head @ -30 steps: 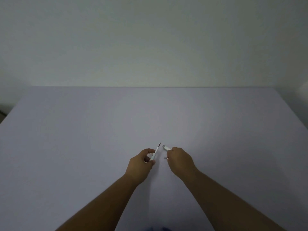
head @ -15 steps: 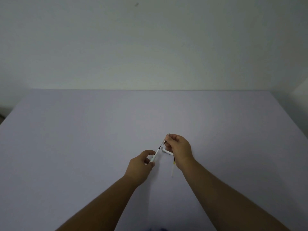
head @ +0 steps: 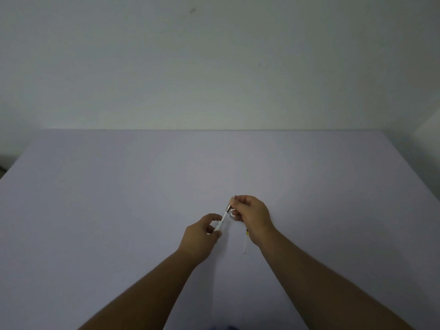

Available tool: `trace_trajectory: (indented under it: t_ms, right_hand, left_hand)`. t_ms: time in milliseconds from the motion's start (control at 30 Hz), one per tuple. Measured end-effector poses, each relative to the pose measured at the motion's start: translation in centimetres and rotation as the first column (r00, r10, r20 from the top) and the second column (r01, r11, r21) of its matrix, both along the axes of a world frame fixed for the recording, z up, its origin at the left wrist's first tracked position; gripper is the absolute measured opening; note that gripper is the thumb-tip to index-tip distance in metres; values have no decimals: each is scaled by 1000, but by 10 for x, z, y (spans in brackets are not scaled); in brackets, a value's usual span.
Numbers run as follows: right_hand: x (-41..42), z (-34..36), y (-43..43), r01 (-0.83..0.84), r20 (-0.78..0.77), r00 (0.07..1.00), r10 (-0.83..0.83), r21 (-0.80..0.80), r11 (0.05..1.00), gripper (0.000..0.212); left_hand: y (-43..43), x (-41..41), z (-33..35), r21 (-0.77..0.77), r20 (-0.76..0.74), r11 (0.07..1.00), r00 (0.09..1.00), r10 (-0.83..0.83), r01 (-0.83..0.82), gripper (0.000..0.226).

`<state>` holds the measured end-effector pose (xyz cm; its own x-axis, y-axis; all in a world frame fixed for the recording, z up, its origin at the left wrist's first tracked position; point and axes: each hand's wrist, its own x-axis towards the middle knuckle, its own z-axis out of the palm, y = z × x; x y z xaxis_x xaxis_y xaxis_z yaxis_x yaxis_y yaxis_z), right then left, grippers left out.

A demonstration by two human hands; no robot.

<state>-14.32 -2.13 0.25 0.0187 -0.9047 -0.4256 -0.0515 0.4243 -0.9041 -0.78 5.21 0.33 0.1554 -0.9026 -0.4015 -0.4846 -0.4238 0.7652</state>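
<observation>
Just below the frame's centre, the left hand (head: pixel 202 234) pinched the lower end of a thin white pen (head: pixel 223 220); the right hand (head: pixel 252 215) pinched a metal cap (head: pixel 228 207) at its upper tip. A crooked push could have jammed or dropped the cap. Lower right, a second white stick (head: pixel 245 245) showed by the right wrist, out of the way; whether it lay on the table (head: pixel 119 210) was unclear.

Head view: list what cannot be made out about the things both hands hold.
Head view:
Thin white plastic stick: lower end hidden by curled fingers of the left hand.
Small grey metal cap: too small to identify; the right hand covers its top.
White strip with yellow band: upper end hidden behind right hand.
</observation>
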Motion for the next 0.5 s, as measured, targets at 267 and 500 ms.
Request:
trace_trajectory:
  t_ms: [267, 500]
  right_hand:
    - [3, 7, 10, -199, -26, 980, 198, -18, 980, 17]
    - [1, 12, 5, -280, -186, 943, 277, 14, 960, 21]
  left_hand:
    - [-3, 1, 2, -18, -28, 997, 997, 74, -75, 12]
    - [-7, -2, 9, -34, 1, 996, 996, 87, -87, 10]
